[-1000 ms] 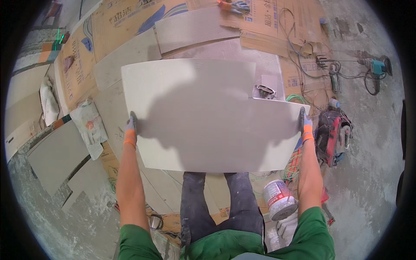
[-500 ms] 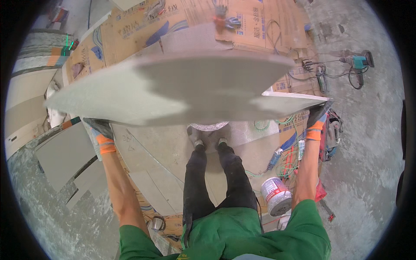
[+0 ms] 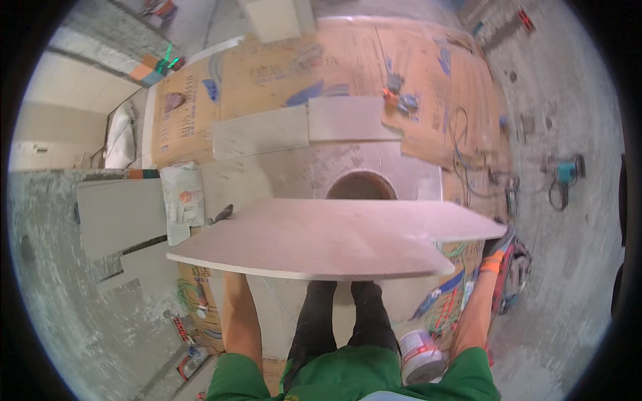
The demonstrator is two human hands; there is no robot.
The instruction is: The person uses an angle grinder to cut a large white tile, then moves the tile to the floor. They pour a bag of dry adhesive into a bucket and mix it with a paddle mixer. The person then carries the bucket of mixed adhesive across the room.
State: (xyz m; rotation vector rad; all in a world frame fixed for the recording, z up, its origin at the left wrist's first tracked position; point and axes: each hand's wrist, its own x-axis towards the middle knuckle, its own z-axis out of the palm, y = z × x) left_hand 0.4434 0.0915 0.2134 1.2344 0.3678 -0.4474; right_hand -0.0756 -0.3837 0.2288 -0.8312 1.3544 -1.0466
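A large flat tile (image 3: 334,234), cut with a notch on its right side and finely ribbed on the face I see, is held up level in front of me. My right hand (image 3: 498,244), in a dark glove with an orange cuff, grips its right end. Under the left part of the tile goes my left forearm (image 3: 241,314); the tile hides that hand and its fingers. Just beyond the tile's far edge, a dark round opening (image 3: 361,187) shows within a ribbed pinkish floor surface.
Cardboard (image 3: 267,73) covers the far floor, with gloves (image 3: 401,101) on it. A white bag (image 3: 184,200) and grey panels (image 3: 120,217) lie left. A bucket (image 3: 421,357) stands near my right leg; a teal power drill (image 3: 568,172) lies on the right.
The tile has tilted flatter and come lower and nearer, showing its ribbed face. My left hand, seen gripping its left edge before, is now hidden beneath it. More floor shows beyond.
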